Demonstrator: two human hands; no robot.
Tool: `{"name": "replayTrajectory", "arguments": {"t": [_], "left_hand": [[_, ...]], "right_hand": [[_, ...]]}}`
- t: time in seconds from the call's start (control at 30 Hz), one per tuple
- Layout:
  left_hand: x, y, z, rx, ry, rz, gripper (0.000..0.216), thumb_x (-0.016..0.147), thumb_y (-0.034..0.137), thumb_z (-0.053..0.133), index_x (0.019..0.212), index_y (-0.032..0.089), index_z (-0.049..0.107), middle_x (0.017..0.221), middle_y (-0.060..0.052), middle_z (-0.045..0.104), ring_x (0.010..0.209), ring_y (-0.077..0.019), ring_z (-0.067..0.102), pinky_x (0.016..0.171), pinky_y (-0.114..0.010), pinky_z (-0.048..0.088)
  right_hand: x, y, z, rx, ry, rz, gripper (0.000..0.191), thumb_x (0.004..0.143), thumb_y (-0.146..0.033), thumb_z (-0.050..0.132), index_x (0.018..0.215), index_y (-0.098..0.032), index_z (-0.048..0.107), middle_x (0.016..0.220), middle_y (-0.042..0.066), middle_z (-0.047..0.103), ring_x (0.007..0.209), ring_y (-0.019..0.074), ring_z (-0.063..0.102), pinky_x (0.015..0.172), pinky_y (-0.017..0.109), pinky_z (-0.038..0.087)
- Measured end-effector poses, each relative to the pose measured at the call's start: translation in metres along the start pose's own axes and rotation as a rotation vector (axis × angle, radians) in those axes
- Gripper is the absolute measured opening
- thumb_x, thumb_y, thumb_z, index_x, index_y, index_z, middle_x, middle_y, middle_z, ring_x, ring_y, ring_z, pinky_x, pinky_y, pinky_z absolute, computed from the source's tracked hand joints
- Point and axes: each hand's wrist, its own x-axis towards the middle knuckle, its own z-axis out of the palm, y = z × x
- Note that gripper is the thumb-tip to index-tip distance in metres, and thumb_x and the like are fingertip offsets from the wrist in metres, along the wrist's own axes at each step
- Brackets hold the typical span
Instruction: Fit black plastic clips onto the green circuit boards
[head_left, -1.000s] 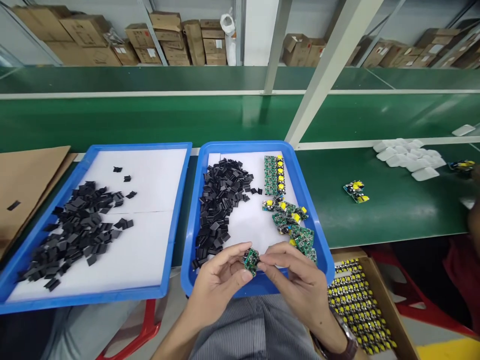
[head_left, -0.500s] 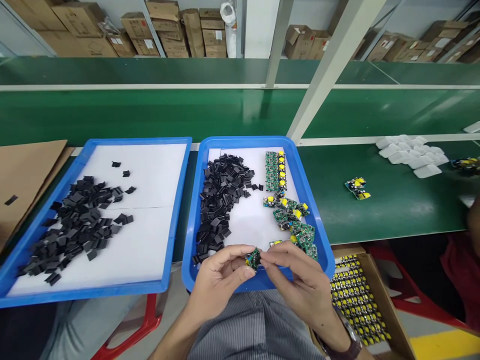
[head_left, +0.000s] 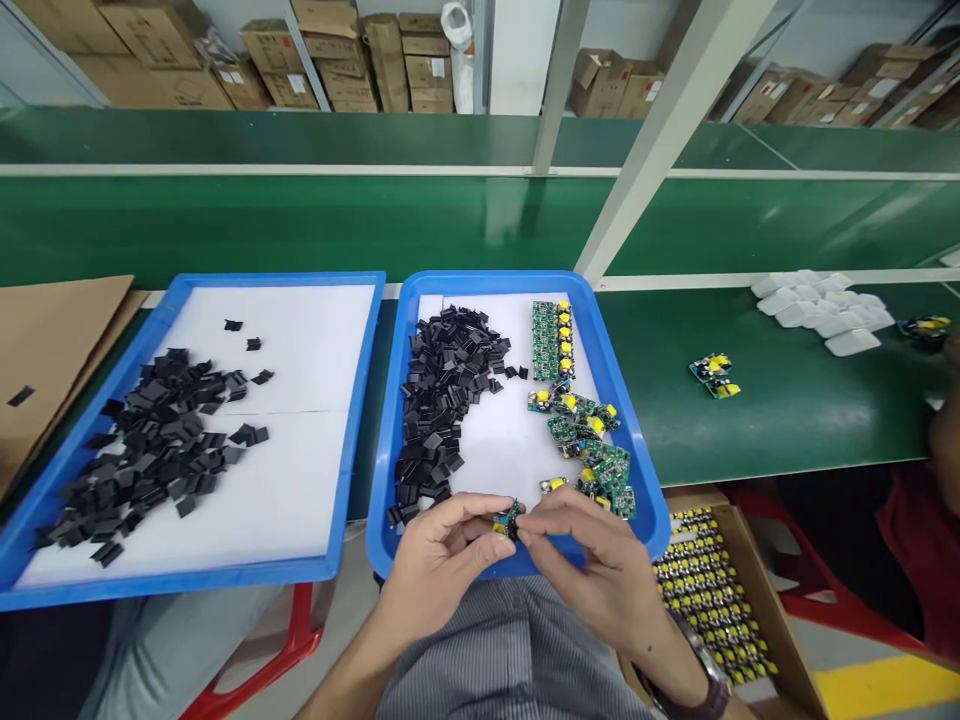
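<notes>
Above the near edge of the right-hand blue tray (head_left: pixel 380 420), my left hand (head_left: pixel 448 560) pinches a small green circuit board (head_left: pixel 508 522) with a yellow part between thumb and fingers. My right hand (head_left: pixel 592 560) is closed at the board's right edge, its thumb and index fingertips pressed together there. Whatever lies between those fingertips is hidden. In this tray, a heap of small black folded pieces (head_left: pixel 439 390) covers the left side. Loose circuit boards (head_left: pixel 592 435) lie on the right, below a neat row of boards (head_left: pixel 553 340).
To the left, another blue tray (head_left: pixel 335 480) holds more black pieces (head_left: pixel 157 440). A cardboard box (head_left: pixel 780 620) of boards sits low at right. On the green bench are a board pair (head_left: pixel 715 375) and white covers (head_left: pixel 821 305). A white post (head_left: pixel 660 140) slants behind; a person sits at far right.
Both hands stay at the circuit board, which has turned slightly between the left fingers. My right fingertips have shifted a little left and down along its edge.
</notes>
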Motion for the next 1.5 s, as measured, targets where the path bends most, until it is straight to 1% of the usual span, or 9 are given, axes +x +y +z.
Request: {"name": "replayTrajectory", "arguments": {"t": [0.23,0.43,0.53,0.67,0.73,0.9,1.17,1.3,1.5], "left_hand": [[-0.001,0.001,0.002,0.005,0.036,0.028,0.023,0.084,0.026,0.086,0.107,0.025,0.084,0.076,0.0,0.077,0.067,-0.01,0.067,0.066,-0.017,0.058],[0.001,-0.006,0.002,0.005,0.074,0.13,0.027,0.079,0.023,0.09,0.105,0.027,0.085,0.102,-0.004,0.082,0.083,-0.0149,0.075,0.077,-0.022,0.063],[0.002,-0.004,0.002,0.001,0.078,0.152,0.026,0.082,0.021,0.089,0.107,0.029,0.084,0.097,-0.003,0.081,0.083,-0.0142,0.076,0.076,-0.021,0.064],[-0.001,0.001,0.0,0.115,-0.015,0.227,0.041,0.084,0.02,0.086,0.122,0.032,0.079,0.134,-0.008,0.072,0.097,-0.0184,0.077,0.085,-0.028,0.066],[-0.003,0.002,-0.002,0.245,-0.027,0.312,0.044,0.088,0.016,0.081,0.129,0.033,0.075,0.142,-0.009,0.067,0.099,-0.0181,0.077,0.086,-0.029,0.066],[-0.005,0.001,-0.004,0.55,-0.02,0.555,0.043,0.092,0.008,0.074,0.129,0.03,0.073,0.127,-0.006,0.072,0.117,-0.0201,0.071,0.102,-0.032,0.059],[-0.014,-0.004,0.003,0.673,-0.066,0.649,0.056,0.095,-0.001,0.063,0.144,0.024,0.06,0.132,-0.009,0.066,0.12,-0.0206,0.067,0.103,-0.033,0.059],[-0.014,-0.007,0.005,0.677,-0.04,0.637,0.056,0.095,0.0,0.064,0.146,0.024,0.059,0.13,-0.009,0.068,0.117,-0.0205,0.068,0.102,-0.034,0.059],[-0.008,-0.008,0.0,0.479,0.009,0.511,0.043,0.093,0.01,0.073,0.132,0.026,0.068,0.121,-0.007,0.073,0.109,-0.0193,0.071,0.093,-0.031,0.061]], "right_hand": [[-0.004,0.001,-0.004,-0.028,-0.091,0.017,0.024,0.098,-0.009,0.065,0.112,-0.025,0.075,0.092,0.002,0.071,0.081,0.0149,0.068,0.07,0.027,0.055],[-0.002,-0.002,-0.001,-0.044,-0.07,0.037,0.018,0.099,-0.011,0.064,0.108,-0.023,0.075,0.089,0.002,0.067,0.079,0.0148,0.065,0.07,0.028,0.053],[0.0,0.001,0.001,0.019,-0.072,0.093,0.016,0.099,-0.016,0.067,0.106,-0.025,0.078,0.085,0.001,0.069,0.075,0.0145,0.065,0.067,0.028,0.052],[0.0,0.009,0.001,0.204,0.01,0.285,0.008,0.093,-0.022,0.075,0.1,-0.025,0.079,0.083,0.001,0.073,0.073,0.0144,0.069,0.069,0.028,0.057],[0.0,0.011,0.0,0.33,0.015,0.387,0.003,0.091,-0.025,0.079,0.093,-0.023,0.078,0.082,0.001,0.074,0.071,0.0137,0.07,0.068,0.027,0.058],[0.0,0.014,-0.003,0.486,-0.052,0.512,0.011,0.088,-0.031,0.082,0.088,-0.021,0.078,0.074,0.0,0.072,0.065,0.0135,0.069,0.064,0.027,0.056],[0.002,0.014,-0.011,0.43,-0.144,0.518,0.009,0.09,-0.03,0.081,0.088,-0.021,0.08,0.075,0.0,0.071,0.065,0.0123,0.068,0.065,0.026,0.055],[0.004,0.017,-0.013,0.393,-0.158,0.515,0.008,0.088,-0.028,0.083,0.087,-0.021,0.081,0.076,0.0,0.071,0.065,0.0115,0.068,0.064,0.024,0.055],[0.003,0.015,-0.003,0.464,-0.084,0.496,0.009,0.087,-0.03,0.083,0.091,-0.022,0.081,0.078,0.001,0.075,0.064,0.0145,0.073,0.063,0.027,0.06]]}}
